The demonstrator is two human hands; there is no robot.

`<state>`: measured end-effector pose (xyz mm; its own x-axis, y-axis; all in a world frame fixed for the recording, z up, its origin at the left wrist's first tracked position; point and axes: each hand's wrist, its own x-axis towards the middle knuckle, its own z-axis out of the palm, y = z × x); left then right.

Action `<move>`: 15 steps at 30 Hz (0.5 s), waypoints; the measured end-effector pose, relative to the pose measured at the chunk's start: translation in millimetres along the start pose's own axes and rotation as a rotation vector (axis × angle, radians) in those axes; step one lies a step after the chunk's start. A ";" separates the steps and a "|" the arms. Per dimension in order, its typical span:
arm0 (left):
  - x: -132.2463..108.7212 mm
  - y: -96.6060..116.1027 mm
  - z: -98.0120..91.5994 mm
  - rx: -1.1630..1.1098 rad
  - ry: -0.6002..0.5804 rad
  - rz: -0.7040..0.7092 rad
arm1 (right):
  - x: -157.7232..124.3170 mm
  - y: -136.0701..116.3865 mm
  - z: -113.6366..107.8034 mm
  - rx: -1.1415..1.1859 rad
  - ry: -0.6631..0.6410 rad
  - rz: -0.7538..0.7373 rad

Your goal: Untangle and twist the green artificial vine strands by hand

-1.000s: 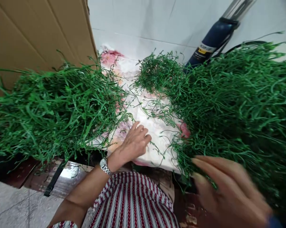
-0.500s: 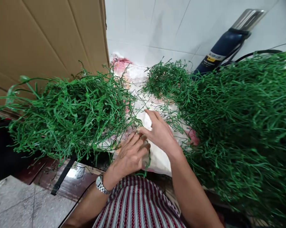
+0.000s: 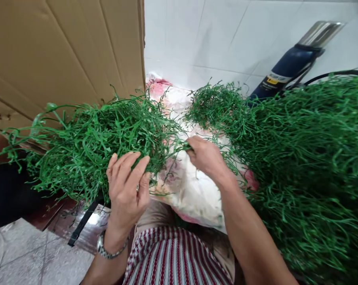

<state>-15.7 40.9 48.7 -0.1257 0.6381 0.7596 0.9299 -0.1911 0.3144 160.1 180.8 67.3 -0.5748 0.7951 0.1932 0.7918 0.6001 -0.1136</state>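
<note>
A tangled pile of thin green plastic plant stems (image 3: 90,138) lies on the left. My left hand (image 3: 128,184), with a metal-band watch (image 3: 107,247) at the wrist, is at this pile's near edge, fingers apart and seemingly holding nothing. Between the piles my right hand (image 3: 205,156) is closed around the ends of a few stems (image 3: 181,147), which trail left towards the pile. Its fingertips are partly hidden. Beneath the hands spreads a white cloth with pink patches (image 3: 197,190). A much larger mass of similar green stems (image 3: 303,158) fills the right side.
A tall cardboard sheet (image 3: 78,47) stands behind the left pile. Against the white tiled wall (image 3: 220,35) leans a dark blue flask with a metal cap (image 3: 282,67). A smaller clump of stems (image 3: 214,101) lies at the back. A black strap (image 3: 82,225) crosses a brown glossy surface at lower left.
My left hand has moved left, away from my right hand, onto the left pile's edge, and its fingers have spread. My right hand has closed on a few stems.
</note>
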 end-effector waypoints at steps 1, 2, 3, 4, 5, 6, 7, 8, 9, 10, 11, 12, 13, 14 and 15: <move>1.4 -3.7 0.3 0.008 -0.004 -0.022 | -0.9 6.7 -9.4 0.010 0.068 0.005; 2.3 -6.8 0.8 0.015 -0.005 -0.037 | -1.3 12.9 -18.3 0.034 0.133 0.013; 2.7 -9.2 1.6 0.027 -0.006 -0.046 | -1.1 18.4 -26.4 0.074 0.187 0.028; 2.9 -11.1 2.5 0.042 -0.013 -0.052 | -0.4 22.8 -33.8 0.117 0.236 0.048; 3.0 -12.5 3.4 0.062 -0.021 -0.055 | 0.8 26.2 -40.3 0.160 0.282 0.068; 3.1 -13.8 4.3 0.083 -0.029 -0.055 | 2.6 28.4 -46.2 0.200 0.328 0.087; 3.2 -14.8 5.1 0.101 -0.034 -0.055 | 5.2 29.8 -51.6 0.234 0.376 0.101; 3.5 -15.8 5.7 0.113 -0.032 -0.055 | 8.8 30.5 -56.8 0.264 0.428 0.109; 3.8 -16.8 6.2 0.121 -0.027 -0.052 | 13.7 30.6 -61.9 0.291 0.482 0.112; 4.3 -17.6 6.6 0.124 -0.022 -0.051 | 20.1 30.3 -66.9 0.315 0.537 0.115; 4.8 -18.5 6.8 0.126 -0.013 -0.050 | 28.0 29.6 -72.1 0.334 0.594 0.120; 5.2 -19.3 7.1 0.129 -0.008 -0.048 | 37.3 28.3 -77.2 0.348 0.650 0.128; 5.5 -20.2 7.4 0.134 -0.006 -0.046 | 47.8 26.4 -81.8 0.362 0.699 0.134; 5.7 -21.1 7.8 0.140 -0.007 -0.042 | 58.9 23.8 -85.6 0.380 0.736 0.133; 5.7 -22.0 8.3 0.147 -0.008 -0.040 | 69.9 20.5 -88.0 0.403 0.748 0.120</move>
<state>-34.0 54.9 41.3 -0.1613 0.6487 0.7438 0.9649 -0.0544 0.2568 154.3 241.0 164.2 -0.0924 0.6730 0.7338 0.6234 0.6138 -0.4844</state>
